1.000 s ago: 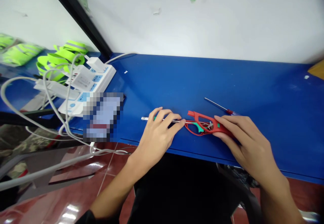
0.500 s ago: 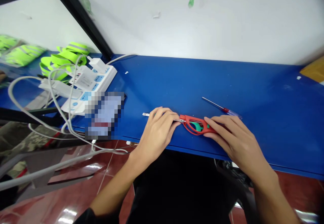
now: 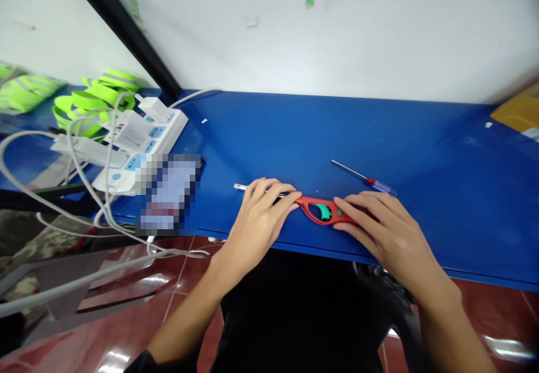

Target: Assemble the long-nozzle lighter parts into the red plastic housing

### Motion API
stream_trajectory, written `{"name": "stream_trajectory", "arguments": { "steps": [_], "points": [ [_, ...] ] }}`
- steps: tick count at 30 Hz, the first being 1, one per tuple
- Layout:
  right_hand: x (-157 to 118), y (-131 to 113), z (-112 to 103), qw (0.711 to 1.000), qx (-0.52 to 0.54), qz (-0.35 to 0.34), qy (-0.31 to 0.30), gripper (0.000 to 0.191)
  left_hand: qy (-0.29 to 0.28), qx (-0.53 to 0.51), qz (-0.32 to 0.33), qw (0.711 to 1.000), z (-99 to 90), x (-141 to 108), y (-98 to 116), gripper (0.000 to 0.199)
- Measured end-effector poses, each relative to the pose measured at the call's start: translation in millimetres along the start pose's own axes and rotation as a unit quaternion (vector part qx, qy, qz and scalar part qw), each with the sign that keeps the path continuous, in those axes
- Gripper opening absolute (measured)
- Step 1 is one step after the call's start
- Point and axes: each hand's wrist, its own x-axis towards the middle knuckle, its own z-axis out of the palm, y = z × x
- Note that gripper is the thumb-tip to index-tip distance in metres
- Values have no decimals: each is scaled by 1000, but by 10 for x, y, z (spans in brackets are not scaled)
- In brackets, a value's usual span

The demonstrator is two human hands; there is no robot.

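Observation:
A long-necked gas lighter (image 3: 308, 202) with a red body, a green trigger and a metal tube lies across the front of the blue table, held from both sides. My left hand (image 3: 261, 215) is closed on its front end, where the tube meets the red body, and the slotted metal tip sticks out to the left. Around the rear of the red handle my right hand (image 3: 381, 227) is closed, hiding its end. Behind that hand lies a screwdriver (image 3: 365, 178) with a red and clear handle, untouched.
On the left, a white power strip (image 3: 170, 131) bears several plugs and looping cables. A blurred-out phone (image 3: 170, 193) lies beside it. Yellow-green reflective straps (image 3: 90, 100) sit behind. A white wall (image 3: 337, 36) bounds the blue table (image 3: 269, 131). At far right is a yellow package (image 3: 517, 112).
The lighter's red shell now looks closed up around the trigger; before, its parts stood apart with a gap at the front. My hands stay on it. The view has shifted slightly.

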Motion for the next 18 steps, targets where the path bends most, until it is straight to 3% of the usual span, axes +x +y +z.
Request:
{"name": "stream_trajectory", "arguments": {
  "steps": [5,18],
  "points": [
    [15,-22,-22,1000,-10,13,-7,42,0,-13,-8,1000,13,-4,-1,20],
    [-27,-36,-45,994,80,68,-7,41,-44,-59,-22,997,-26,41,5,21]
  ]
}}
